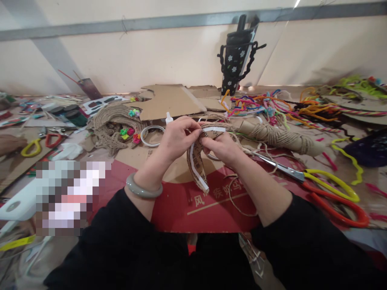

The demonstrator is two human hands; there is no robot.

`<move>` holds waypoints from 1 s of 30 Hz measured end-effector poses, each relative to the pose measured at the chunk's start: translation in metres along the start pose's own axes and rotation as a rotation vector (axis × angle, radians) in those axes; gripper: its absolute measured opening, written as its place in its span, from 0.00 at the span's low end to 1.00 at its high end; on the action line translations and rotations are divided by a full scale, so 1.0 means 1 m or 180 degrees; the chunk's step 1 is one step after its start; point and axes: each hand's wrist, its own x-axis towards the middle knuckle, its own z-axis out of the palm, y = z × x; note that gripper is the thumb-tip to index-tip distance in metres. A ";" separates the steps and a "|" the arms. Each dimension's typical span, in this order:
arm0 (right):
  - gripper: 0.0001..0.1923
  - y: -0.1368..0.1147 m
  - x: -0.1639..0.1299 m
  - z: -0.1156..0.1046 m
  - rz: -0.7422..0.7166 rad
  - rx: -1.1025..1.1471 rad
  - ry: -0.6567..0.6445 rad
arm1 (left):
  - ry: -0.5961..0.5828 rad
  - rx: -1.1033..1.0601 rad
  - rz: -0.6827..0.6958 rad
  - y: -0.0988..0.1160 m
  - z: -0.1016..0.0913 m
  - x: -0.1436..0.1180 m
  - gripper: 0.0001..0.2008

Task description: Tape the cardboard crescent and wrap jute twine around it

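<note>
My left hand [180,135] is closed, its thumb and fingers pinching the upper edge of a curved cardboard cutout [198,159]. White tape strips run along the cutout, and its pointed end hangs over a red printed cardboard sheet [178,209]. My right hand [223,147] is closed on the cutout's other side, with its fingertips partly hidden. Strands of twine [214,121] lie along the top by both hands. To the right, twine is wound on a cardboard tube [281,139]. A loose twine loop [231,193] hangs beside my right forearm.
Large scissors [329,185] with yellow and orange handles lie at right. A twine-covered piece with flowers [117,125], a white ring [145,141] and a white-nozzled bottle [169,118] are at left. Behind stand a black tumbler [234,60] and colourful yarn [260,104]. Another person's hand [10,145] shows far left.
</note>
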 end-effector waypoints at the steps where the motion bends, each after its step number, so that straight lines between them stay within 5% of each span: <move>1: 0.24 0.000 0.000 0.000 0.0003 0.0002 -0.0001 | 0.0009 0.0004 0.0021 0.000 0.000 0.000 0.04; 15: 0.21 0.001 0.000 0.001 -0.0029 0.0131 -0.0044 | 0.0065 -0.0031 -0.0014 -0.002 0.002 -0.001 0.04; 30: 0.19 -0.004 0.002 -0.010 0.0047 0.0446 0.0563 | -0.0027 -0.1195 -0.0908 -0.001 0.000 0.001 0.08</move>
